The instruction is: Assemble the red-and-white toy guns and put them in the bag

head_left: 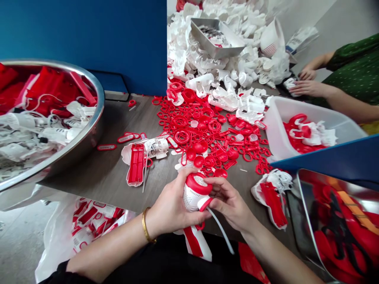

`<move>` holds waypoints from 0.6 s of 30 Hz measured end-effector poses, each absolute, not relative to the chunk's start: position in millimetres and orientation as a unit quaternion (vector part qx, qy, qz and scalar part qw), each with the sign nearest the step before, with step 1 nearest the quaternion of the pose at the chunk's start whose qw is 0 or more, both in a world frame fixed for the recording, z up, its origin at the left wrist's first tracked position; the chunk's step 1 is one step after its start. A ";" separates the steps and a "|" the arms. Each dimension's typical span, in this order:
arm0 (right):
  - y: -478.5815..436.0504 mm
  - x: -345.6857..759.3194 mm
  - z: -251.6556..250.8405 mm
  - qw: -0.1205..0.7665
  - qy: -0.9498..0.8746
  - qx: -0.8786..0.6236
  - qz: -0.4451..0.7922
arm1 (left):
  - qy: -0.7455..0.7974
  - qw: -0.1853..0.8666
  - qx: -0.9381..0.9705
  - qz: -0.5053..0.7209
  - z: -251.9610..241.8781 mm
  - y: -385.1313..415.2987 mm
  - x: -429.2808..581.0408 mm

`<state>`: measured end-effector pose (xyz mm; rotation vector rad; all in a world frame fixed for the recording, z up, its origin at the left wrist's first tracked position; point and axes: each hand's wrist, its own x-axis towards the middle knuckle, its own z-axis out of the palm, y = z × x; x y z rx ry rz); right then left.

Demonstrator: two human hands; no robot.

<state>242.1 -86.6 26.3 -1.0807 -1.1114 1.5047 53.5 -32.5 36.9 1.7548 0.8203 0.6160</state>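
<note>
A white and red plastic device (195,195) with a red cap on top sits in my left hand (170,207), whose fingers wrap around its body. My right hand (227,201) pinches a red piece at the device's side, where a thin white tube (220,230) hangs down. Both hands are at the near edge of the brown table (106,173). A gold bangle circles my left wrist.
Red rings and caps (207,134) litter the table, with white shells (227,75) piled behind. A metal bowl (74,150) stands left, a white bin (299,130) and metal tray (331,221) right. Another person's hands (308,81) work at the far right. A bag (89,225) hangs below.
</note>
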 end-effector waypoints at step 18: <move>-64.1 283.7 22.0 0.246 -0.611 -0.717 0.226 | 0.281 0.255 0.916 0.126 52.1 -45.9 53.7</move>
